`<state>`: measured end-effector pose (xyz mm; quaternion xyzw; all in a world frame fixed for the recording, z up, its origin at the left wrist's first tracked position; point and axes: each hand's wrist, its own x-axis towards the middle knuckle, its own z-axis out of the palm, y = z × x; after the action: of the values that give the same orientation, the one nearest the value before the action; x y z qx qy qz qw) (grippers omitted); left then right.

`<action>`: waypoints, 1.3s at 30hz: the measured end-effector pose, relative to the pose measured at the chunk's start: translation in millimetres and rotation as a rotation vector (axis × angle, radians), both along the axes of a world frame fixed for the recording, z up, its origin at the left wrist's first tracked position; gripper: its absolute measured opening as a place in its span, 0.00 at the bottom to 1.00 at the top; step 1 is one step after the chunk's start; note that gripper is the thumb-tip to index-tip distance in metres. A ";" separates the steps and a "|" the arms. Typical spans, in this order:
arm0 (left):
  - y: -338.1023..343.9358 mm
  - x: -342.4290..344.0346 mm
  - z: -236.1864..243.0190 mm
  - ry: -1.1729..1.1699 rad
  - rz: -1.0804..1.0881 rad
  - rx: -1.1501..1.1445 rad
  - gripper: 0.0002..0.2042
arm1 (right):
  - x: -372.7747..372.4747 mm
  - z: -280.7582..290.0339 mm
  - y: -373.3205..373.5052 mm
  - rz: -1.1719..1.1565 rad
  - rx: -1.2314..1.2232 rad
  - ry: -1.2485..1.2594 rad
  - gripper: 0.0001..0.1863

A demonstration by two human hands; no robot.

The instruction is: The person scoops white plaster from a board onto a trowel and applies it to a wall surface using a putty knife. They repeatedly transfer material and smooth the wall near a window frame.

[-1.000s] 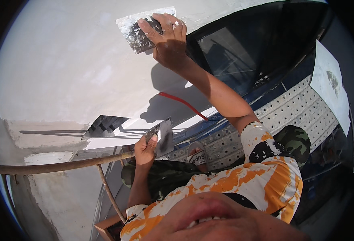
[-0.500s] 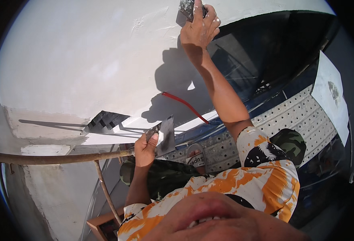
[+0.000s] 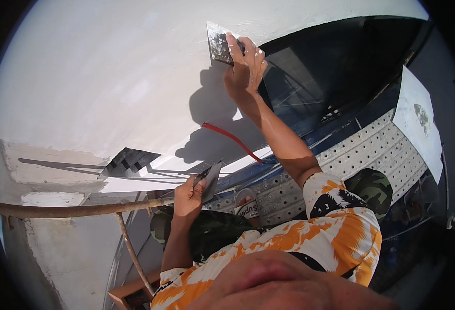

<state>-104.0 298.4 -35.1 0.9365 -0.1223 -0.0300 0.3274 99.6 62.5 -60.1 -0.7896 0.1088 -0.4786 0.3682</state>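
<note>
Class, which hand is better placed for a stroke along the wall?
Probably the right hand: its smeared blade is up at the pale wall, while the left hand holds a second blade lower, near the rusty rail.

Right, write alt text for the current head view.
The person's right hand holds a white-smeared trowel up at a pale wall; the left hand, lower, grips a second flat blade. At right lies a perforated metal walkway; at left, a brown pole.

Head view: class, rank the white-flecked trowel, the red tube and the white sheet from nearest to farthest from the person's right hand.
1. White-flecked trowel: held in the right hand.
2. Red tube: lower, mid-picture.
3. White sheet: at the far right.
</note>
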 end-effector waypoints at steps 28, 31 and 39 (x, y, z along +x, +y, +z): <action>-19.6 2.2 -13.7 0.166 -0.025 0.122 0.17 | 51.3 -9.6 -99.6 -0.234 0.216 -0.161 0.34; -21.9 7.5 -13.0 0.233 0.032 0.127 0.14 | 47.1 -4.3 -20.0 -0.201 0.066 -0.165 0.36; 0.7 35.4 -23.9 0.265 0.417 -0.266 0.11 | -15.6 -54.0 78.7 0.151 -0.120 -0.147 0.24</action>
<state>-68.7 299.0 -59.0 0.8781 0.1140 -0.0676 0.4598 84.0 141.2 -114.2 -0.7791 -0.0070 -0.5116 0.3623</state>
